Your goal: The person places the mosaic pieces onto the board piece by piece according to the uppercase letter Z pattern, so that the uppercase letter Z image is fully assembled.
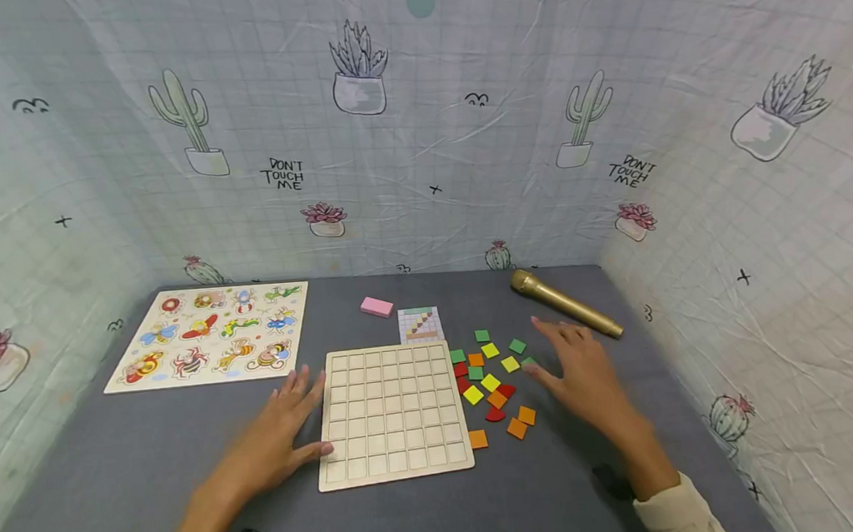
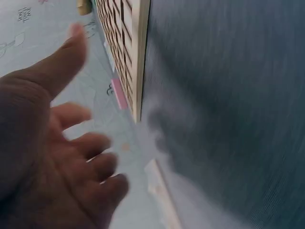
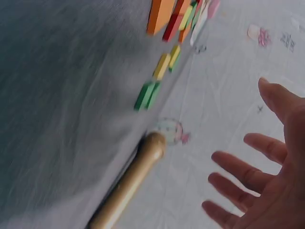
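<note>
A square wooden grid board [image 1: 393, 412] lies flat on the grey table, its cells bare. At its left edge is my left hand [image 1: 277, 428], fingers spread and relaxed, holding nothing; the thumb overlaps the board's edge in the head view. To the right of the board lie loose flat tiles in orange [image 1: 517, 428], yellow [image 1: 473, 395], green [image 1: 482, 336] and red [image 1: 495, 414]. My right hand [image 1: 586, 379] hovers beside them with fingers apart and nothing in it. In the right wrist view its fingers [image 3: 243, 169] are loosely bent and clear of the tiles.
A wooden picture board with insects [image 1: 210, 337] lies at the back left. Behind the grid board are a pink block [image 1: 377, 307] and a small printed pattern card [image 1: 420, 325]. A gold microphone [image 1: 566, 303] rests at the back right. Patterned cloth walls [image 1: 402, 151] enclose the table.
</note>
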`<state>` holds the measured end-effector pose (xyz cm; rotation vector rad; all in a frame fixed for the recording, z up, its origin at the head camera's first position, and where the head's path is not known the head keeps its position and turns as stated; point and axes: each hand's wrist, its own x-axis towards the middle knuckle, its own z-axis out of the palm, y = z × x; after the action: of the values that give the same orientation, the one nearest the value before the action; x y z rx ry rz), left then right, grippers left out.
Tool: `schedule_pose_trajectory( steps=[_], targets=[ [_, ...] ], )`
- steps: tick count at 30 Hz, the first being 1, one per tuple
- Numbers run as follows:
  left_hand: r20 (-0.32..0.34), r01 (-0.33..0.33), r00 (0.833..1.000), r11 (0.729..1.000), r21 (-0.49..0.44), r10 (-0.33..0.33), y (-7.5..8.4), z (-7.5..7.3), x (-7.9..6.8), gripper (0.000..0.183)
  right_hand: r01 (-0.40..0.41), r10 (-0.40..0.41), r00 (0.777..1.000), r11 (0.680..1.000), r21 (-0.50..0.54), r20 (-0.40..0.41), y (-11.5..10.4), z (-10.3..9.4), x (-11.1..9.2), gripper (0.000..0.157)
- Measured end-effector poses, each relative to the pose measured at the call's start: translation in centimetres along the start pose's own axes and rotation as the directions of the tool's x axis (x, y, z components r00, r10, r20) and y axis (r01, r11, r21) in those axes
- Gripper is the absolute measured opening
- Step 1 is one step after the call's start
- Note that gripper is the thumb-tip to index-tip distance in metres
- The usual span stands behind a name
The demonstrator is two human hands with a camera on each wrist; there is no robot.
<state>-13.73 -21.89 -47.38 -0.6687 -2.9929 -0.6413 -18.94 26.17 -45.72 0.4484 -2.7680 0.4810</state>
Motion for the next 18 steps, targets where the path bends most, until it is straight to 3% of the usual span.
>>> schedule_pose_trajectory(
  steps=[5, 8, 18],
  targets=[
    [0.125, 0.014, 0.992, 0.991, -0.133, 0.003, 0.4, 1.4, -0.9, 0.101, 0.006, -0.01, 0.998, 0.998, 0.067, 0.059, -1.2, 1.4, 1.8, 0.072],
    [0.162, 0.034, 0.987, 0.983, -0.179, -0.004, 0.4, 1.9, -1.2, 0.102, -0.002, -0.007, 0.995, 0.995, 0.095, 0.095, -1.9, 2.1, 2.7, 0.067],
    [0.132, 0.063, 0.991, 0.978, -0.198, -0.037, 0.7, 2.4, -1.5, 0.099, -0.049, 0.023, 0.985, 0.987, 0.155, 0.17, -2.7, 4.4, 6.1, 0.049]
  ],
)
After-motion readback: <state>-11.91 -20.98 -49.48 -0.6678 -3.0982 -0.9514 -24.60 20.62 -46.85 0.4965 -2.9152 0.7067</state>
